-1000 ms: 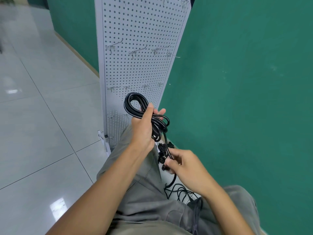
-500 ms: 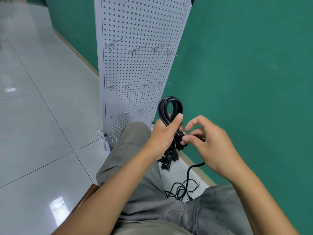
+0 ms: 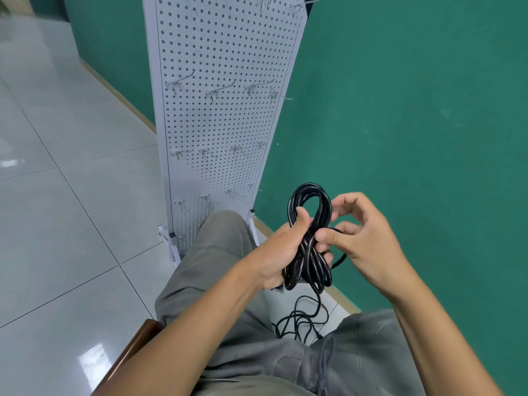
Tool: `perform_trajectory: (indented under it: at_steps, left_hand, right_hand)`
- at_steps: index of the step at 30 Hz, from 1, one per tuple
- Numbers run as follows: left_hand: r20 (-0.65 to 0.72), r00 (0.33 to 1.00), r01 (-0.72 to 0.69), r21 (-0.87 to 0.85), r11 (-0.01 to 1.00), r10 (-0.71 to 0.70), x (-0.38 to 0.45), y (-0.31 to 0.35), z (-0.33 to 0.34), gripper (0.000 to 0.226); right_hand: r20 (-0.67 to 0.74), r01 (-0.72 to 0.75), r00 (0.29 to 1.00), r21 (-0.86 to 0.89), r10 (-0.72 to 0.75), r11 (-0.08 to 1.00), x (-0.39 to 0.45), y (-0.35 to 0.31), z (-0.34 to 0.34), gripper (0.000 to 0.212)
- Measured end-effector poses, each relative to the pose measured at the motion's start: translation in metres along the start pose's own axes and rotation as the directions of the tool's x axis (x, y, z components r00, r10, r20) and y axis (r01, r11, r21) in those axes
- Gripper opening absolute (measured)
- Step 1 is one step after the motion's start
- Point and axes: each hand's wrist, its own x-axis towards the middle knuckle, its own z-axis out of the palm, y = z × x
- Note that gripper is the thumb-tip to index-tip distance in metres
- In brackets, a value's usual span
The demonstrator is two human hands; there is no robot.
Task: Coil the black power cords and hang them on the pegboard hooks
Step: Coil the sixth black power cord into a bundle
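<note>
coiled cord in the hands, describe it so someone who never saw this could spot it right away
Start at the white pegboard standing against the green wall, then drop to the person's two hands below its right edge. The left hand grips a bundle of glossy black loops, the coiled cord. Unlike the loose black cord tangled on the floor, it is gathered and lifted.

So a second ago the right hand [image 3: 368,241] was way down below the left hand [image 3: 281,252], pinching the loose tail near the floor. Now it's come up level with the grip, thumb and fingers pinching the strands right beside the left thumb. The coiled power cord [image 3: 310,238] went from leaning left to standing nearly upright above the grip.
</note>
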Motion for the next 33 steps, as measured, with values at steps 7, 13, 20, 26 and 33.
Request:
perform_trajectory:
  at_steps: [7,13,20,26,33]
  left_hand:
    - [0.132,0.991,-0.015,0.032,0.999,0.011,0.002,-0.002,-0.012,0.057]
    - [0.187,0.982,-0.019,0.074,0.997,0.005,-0.002,0.007,-0.018,0.035]
    - [0.174,0.982,-0.046,-0.142,0.989,0.071,-0.004,0.020,-0.015,0.041]
    - [0.125,0.990,-0.061,-0.056,0.997,0.067,-0.004,0.021,-0.021,0.022]
    - [0.016,1.000,-0.023,0.176,0.984,0.020,0.001,0.018,-0.026,0.011]
  right_hand:
    - [0.105,-0.006,0.994,0.047,0.001,0.999,-0.003,0.013,-0.012,0.043]
    - [-0.121,-0.022,0.992,0.069,0.031,0.997,-0.002,0.017,-0.010,0.053]
    - [-0.131,0.046,0.991,0.160,-0.025,0.986,-0.003,0.033,-0.005,0.023]
    - [-0.134,-0.022,0.988,0.391,0.080,0.920,-0.011,0.046,0.002,0.054]
    - [-0.128,-0.014,0.988,0.478,0.085,0.878,-0.014,0.025,0.020,0.019]
